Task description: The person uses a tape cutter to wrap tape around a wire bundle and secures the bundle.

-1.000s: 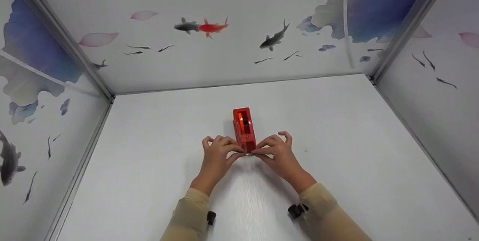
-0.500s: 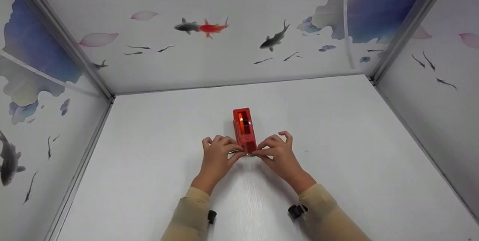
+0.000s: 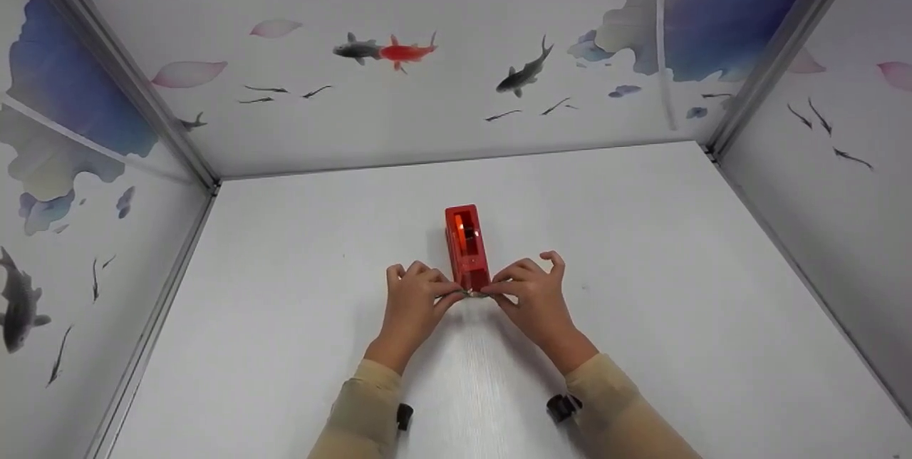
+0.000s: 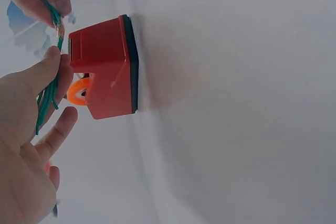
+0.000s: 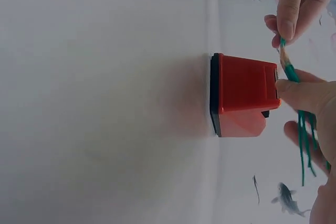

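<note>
A red tape dispenser (image 3: 472, 263) with a dark base stands on the table, its cutter end toward me. An orange roll (image 4: 76, 92) shows in its opening in the left wrist view. Just before the cutter, my left hand (image 3: 413, 302) pinches one side of a bundle of thin green strands (image 4: 48, 98), possibly wires, between thumb and fingers. My right hand (image 3: 541, 302) pinches the bundle's other side the same way. Between the hands a short tan, shiny section of the bundle (image 5: 284, 55) shows; whether it is tape or bare strand, I cannot tell. Loose green ends hang past both hands.
A white table (image 3: 285, 345) lies under everything. White panels with painted fish and petals (image 3: 456, 110) stand at its back and both sides. A dark wrist camera (image 3: 563, 408) sits at the right sleeve, another (image 3: 404, 416) at the left.
Both hands stay at the cutter end, pinching the bundle. The right hand and its raised little finger have shifted slightly. The dispenser stays put.
</note>
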Demonstrator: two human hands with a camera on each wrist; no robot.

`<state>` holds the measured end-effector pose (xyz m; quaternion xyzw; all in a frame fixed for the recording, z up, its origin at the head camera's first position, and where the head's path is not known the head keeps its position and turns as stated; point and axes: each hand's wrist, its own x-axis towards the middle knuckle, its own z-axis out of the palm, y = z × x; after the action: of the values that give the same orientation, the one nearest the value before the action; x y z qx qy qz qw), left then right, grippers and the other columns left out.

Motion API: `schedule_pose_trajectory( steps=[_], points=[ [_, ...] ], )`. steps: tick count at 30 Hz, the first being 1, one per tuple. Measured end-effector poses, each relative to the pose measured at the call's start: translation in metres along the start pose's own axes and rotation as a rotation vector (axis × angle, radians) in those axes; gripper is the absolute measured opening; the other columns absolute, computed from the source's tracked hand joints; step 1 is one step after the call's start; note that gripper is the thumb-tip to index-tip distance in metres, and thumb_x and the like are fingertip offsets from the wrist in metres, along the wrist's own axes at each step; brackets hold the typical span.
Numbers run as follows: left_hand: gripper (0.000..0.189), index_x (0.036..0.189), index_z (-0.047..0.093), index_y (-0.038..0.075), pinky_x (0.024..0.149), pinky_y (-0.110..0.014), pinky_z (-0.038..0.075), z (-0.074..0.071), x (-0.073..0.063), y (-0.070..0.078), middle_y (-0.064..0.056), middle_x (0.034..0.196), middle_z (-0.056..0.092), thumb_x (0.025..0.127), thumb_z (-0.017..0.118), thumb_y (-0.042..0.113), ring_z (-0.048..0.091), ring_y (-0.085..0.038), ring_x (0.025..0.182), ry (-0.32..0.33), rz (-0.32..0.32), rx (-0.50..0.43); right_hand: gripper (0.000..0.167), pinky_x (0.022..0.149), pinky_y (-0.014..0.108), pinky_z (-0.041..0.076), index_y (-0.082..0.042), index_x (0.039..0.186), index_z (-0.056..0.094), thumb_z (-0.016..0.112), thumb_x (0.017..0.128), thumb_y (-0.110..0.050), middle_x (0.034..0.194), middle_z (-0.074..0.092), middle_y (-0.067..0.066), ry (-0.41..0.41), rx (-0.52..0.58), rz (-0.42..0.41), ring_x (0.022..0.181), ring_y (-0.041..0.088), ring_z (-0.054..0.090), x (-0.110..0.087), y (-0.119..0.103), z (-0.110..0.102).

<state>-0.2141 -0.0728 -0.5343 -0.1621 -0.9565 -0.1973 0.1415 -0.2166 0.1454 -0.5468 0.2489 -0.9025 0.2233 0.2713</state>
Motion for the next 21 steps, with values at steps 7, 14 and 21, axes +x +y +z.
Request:
schedule_pose_trajectory(
  steps=[7, 14, 21],
  points=[
    [0.019, 0.102, 0.084, 0.033, 0.094, -0.046, 0.037, 0.000, 0.001, 0.000, 0.010, 0.086, 0.074, 0.085, 0.081, 0.043, 0.060, -0.013, 0.097, 0.035, 0.027, 0.024, 0.022, 0.106, 0.058, 0.032, -0.030, 0.096, 0.085, 0.093, 0.077, -0.024, 0.086, 0.079, -0.011, -0.157, -0.069, 0.145, 0.087, 0.010, 0.070, 0.005, -0.010, -0.006],
    [0.018, 0.101, 0.084, 0.032, 0.095, -0.047, 0.038, 0.001, -0.001, 0.001, 0.010, 0.087, 0.074, 0.086, 0.082, 0.040, 0.059, -0.014, 0.098, 0.060, 0.030, 0.008, 0.031, 0.103, 0.053, 0.042, -0.028, 0.108, 0.083, 0.091, 0.079, -0.034, 0.092, 0.080, -0.010, -0.333, 0.059, 0.328, 0.085, 0.007, 0.072, 0.006, -0.013, -0.006],
    [0.017, 0.100, 0.085, 0.030, 0.095, -0.047, 0.038, 0.001, -0.002, 0.001, 0.010, 0.087, 0.073, 0.085, 0.084, 0.038, 0.059, -0.014, 0.098, 0.076, 0.024, -0.029, 0.026, 0.093, 0.043, 0.044, -0.028, 0.106, 0.083, 0.090, 0.081, -0.032, 0.093, 0.079, -0.012, -0.348, 0.165, 0.351, 0.077, 0.004, 0.064, 0.006, -0.008, -0.003]
  ],
)
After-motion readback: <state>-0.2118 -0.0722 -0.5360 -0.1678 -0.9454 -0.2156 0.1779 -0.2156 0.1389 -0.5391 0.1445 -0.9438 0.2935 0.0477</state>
